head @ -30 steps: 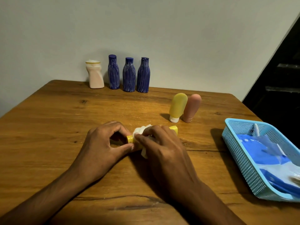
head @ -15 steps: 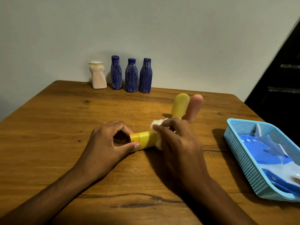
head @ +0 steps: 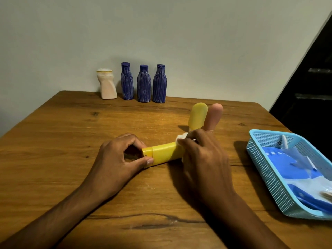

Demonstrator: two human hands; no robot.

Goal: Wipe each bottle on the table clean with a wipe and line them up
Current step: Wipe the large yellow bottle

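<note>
Four bottles are standing in a row at the table's [head: 53, 141] far edge: a pale bottle [head: 107, 84] and three blue bottles [head: 143, 83], presumably done.

Left hand [head: 115, 162] is pinching the cap end of the yellow bottle [head: 161, 154], thumb below, fingers curled over the top. The bottle is lying on its side at mid-table, cap pointing left.

Right hand [head: 201, 159] is curling round the bottle's other end with a white wipe [head: 181, 138] bunched under the fingertips. How much of the wipe is wrapping the body cannot be told; the hand is hiding it.

Judgement: a wiping stroke is in progress. To do it well, the cap pinch should be holding firm while the wipe is running along the body, with the bottle being rolled so every side gets covered, cap included.

Just behind, a yellow tube [head: 197, 115] and a pink tube [head: 213, 115] are waiting, touching. At right, a blue basket [head: 265, 168] is holding packets.
</note>
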